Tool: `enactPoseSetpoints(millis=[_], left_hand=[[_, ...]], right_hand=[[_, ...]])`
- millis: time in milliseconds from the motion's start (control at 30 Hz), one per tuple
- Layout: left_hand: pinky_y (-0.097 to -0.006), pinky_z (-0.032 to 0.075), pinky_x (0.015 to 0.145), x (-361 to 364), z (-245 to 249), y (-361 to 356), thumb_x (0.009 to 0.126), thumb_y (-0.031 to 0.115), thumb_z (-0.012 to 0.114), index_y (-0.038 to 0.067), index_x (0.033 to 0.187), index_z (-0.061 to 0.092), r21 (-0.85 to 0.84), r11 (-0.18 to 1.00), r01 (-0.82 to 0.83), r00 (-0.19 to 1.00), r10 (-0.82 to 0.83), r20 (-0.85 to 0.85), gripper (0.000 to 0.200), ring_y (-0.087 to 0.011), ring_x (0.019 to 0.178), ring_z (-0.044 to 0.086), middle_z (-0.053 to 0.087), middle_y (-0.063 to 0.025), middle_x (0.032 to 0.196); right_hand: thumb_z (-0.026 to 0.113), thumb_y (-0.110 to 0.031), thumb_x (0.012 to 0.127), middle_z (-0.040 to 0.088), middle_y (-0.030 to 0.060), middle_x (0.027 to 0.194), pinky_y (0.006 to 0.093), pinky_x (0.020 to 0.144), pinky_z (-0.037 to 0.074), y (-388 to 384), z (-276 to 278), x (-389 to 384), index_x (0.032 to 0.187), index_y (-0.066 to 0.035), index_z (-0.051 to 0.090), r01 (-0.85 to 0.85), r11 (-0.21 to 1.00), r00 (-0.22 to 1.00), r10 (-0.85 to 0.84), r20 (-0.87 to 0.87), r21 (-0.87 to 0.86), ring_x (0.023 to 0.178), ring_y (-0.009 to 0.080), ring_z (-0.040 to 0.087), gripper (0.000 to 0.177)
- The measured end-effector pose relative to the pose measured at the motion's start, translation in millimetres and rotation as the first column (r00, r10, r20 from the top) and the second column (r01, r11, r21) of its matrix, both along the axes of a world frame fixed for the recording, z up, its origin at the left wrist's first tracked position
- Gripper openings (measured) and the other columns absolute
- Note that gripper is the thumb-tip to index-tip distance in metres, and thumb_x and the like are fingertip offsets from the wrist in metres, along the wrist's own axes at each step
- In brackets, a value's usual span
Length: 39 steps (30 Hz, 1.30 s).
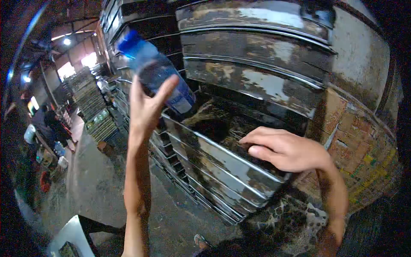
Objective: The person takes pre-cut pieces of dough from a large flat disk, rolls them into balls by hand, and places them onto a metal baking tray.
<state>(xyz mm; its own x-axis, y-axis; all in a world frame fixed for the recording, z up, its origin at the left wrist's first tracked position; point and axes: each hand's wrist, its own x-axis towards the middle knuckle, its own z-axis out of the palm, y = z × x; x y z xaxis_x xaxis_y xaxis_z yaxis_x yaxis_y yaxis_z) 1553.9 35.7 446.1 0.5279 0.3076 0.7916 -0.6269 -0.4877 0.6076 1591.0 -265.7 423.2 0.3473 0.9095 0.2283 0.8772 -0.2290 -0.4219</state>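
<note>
A large clear plastic bottle (160, 70) with a blue cap and a blue label is tilted in my left hand (147, 103). The thumb and a finger show on either side of it, and motion blurs its capped end. Over the front rim of a dark tray (231, 156) hovers my right hand (289, 150), palm down, fingers stretched forward with the thumb a little apart. Nothing shows in it, though its underside is hidden. Inside the shadowed tray lie pale, straw-like fibres (207, 111), between my two hands.
More worn metal trays (257, 55) are stacked high behind. At right stands a stained cardboard sheet (359, 150). A pale chair-like object (72, 237) is at lower left. Farther off on the left are stacked crates (92, 98) and a dark-clothed person (45, 122).
</note>
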Motion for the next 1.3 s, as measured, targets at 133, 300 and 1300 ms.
enactPoseSetpoints(millis=[133, 300, 1300], left_hand=[[-0.028, 0.048, 0.082, -58.2, 18.9, 38.1, 0.079, 0.019, 0.077, 0.001, 0.117, 0.057, -0.129, 0.991, -0.026, 0.997, 0.036, 0.074, 0.046, -0.0131, 0.088, 0.06, 0.064, -0.0052, 0.099], [-0.028, 0.047, 0.083, -131.3, -11.2, 120.1, 0.077, 0.021, 0.079, 0.0, 0.12, 0.054, -0.183, 0.978, -0.101, 0.993, 0.109, 0.035, 0.054, -0.0138, 0.091, 0.06, 0.063, -0.006, 0.102], [-0.0305, 0.044, 0.094, 181.0, -27.4, 552.3, 0.075, 0.02, 0.082, -0.006, 0.127, 0.043, -0.206, 0.953, -0.223, 0.955, 0.256, 0.15, 0.07, -0.0212, 0.109, 0.056, 0.056, -0.0129, 0.117]], right_hand=[[0.055, -0.034, 0.089, 0.019, 0.0258, 0.151, 0.049, 0.113, 0.022, 52.1, -26.7, 35.6, 0.145, -0.001, 0.024, -0.076, 0.816, 0.974, 0.185, 0.134, -0.573, 0.138, 0.0424, 0.022, 0.072], [0.065, -0.027, 0.082, 0.032, 0.0253, 0.146, 0.043, 0.112, 0.026, 104.5, -13.5, 50.3, 0.137, -0.001, 0.04, -0.333, 0.864, 0.939, 0.342, -0.045, -0.376, 0.137, 0.0376, 0.029, 0.066], [0.056, -0.021, 0.097, 0.05, 0.0083, 0.063, 0.0359, 0.046, 0.031, 225.5, -22.5, -63.9, 0.086, 0.0, 0.065, 0.74, 0.578, 0.253, -0.714, 0.654, 0.345, 0.05, 0.02, 0.04, 0.025]])
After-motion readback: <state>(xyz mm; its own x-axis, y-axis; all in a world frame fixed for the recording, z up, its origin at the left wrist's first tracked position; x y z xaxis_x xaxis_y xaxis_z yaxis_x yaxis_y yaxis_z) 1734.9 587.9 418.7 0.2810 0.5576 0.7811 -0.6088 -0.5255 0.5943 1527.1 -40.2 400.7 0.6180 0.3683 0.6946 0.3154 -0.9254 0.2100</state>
